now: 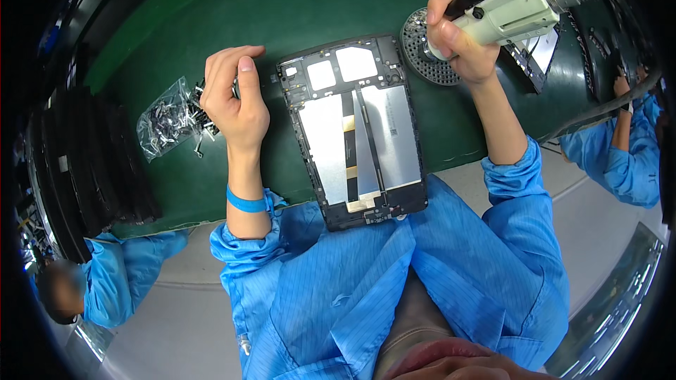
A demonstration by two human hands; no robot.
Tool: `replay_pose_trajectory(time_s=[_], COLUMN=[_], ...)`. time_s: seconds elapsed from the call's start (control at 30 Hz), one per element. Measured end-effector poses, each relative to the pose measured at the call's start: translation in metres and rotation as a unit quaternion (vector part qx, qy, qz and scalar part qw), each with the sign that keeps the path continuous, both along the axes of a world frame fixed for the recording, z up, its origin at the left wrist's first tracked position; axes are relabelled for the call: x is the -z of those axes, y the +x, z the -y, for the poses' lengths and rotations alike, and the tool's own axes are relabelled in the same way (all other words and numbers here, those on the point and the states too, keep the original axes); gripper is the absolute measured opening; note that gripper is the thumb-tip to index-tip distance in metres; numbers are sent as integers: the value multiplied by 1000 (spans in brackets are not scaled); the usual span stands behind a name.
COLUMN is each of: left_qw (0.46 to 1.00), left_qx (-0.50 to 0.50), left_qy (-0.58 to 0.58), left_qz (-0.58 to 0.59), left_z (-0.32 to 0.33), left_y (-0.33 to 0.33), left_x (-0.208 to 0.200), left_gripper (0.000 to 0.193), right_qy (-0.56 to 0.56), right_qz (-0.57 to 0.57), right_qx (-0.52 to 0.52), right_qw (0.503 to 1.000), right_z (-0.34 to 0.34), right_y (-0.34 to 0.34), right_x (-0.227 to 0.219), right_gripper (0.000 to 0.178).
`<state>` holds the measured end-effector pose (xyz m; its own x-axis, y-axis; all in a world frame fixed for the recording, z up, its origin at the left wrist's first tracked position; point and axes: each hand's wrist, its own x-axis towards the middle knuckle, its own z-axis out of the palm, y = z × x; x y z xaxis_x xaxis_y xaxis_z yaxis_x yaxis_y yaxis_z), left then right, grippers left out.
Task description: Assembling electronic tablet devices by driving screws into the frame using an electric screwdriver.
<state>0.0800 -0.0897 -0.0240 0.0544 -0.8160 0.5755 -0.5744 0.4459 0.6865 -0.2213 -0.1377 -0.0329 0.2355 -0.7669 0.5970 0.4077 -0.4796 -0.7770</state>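
Note:
My right hand (461,46) is wrapped round a pale green electric screwdriver (512,13). The tool's lower end is over a round perforated screw tray (414,36); its tip is hidden by my hand. In the middle lies an opened tablet (384,123), its dark frame around silver plates and a ribbon cable, with its near end at the table's edge. Left of it, my left hand (238,102) is raised with fingers bent and the thumb apart, and I see nothing held in it. Beside that hand, a clear plastic bag (166,121) of small metal parts lies with loose pieces spilling out.
Black flat panels (91,162) stand in a row at the far left of the green table (310,10). A dark frame with a shiny plate (531,63) lies right of the tray. A cable (598,109) crosses the right side. Co-workers in blue sleeves (116,281) sit on both sides.

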Motion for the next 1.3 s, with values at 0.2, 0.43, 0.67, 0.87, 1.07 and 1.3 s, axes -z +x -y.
replay_pose_trajectory(time_s=[0.2,0.43,0.67,0.87,1.07,1.3], left_qw=[1000,1000,1000,999,997,979], left_qx=[-1,1,5,-4,-36,-108], left_qy=[2,2,10,28,48,95], left_qz=[0,-1,-10,-28,-47,146], left_z=[1,1,1,0,-2,-25], left_y=[0,-2,-2,1,15,63], left_x=[1,1,1,2,-6,-19], left_gripper=[17,18,17,18,18,9], right_qy=[11,1,-32,14,2,-1], right_qz=[5,-4,-45,-8,-17,34], right_qx=[2,33,-11,10,40,68], right_qw=[1000,999,998,1000,999,997], right_z=[-1,-2,1,-9,-1,-3], right_y=[-1,1,4,14,0,3], right_x=[1,0,-9,-16,-4,-45], right_gripper=[52,52,55,48,61,50])
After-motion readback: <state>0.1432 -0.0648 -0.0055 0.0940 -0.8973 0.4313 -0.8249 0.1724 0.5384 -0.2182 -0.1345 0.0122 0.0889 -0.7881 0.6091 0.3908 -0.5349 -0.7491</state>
